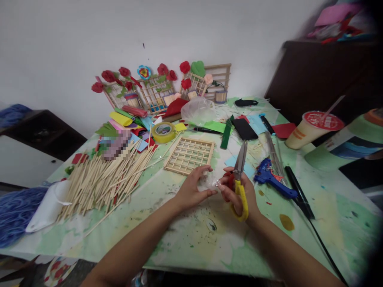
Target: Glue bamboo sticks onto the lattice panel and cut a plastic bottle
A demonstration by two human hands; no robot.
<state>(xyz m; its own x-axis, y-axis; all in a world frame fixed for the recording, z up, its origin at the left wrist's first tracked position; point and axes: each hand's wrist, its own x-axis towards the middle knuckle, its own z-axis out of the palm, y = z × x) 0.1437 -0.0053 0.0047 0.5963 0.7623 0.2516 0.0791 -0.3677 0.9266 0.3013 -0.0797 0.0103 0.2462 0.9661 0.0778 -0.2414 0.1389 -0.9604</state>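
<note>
Scissors with yellow and red handles are in my right hand, blades pointing up and away. My left hand curls around one side of a small clear crumpled piece, which looks like plastic film or tape. The fingertips of my right hand touch the other side of that piece. Just beyond my left hand, a small wooden stick lattice lies flat on the table. The blue glue gun lies to the right of my right hand.
Many wooden sticks lie at the left, near a yellow tape roll. A drink cup and a large green bottle stand at the right. Lattices with paper flowers lean against the wall. A black cable runs along the right.
</note>
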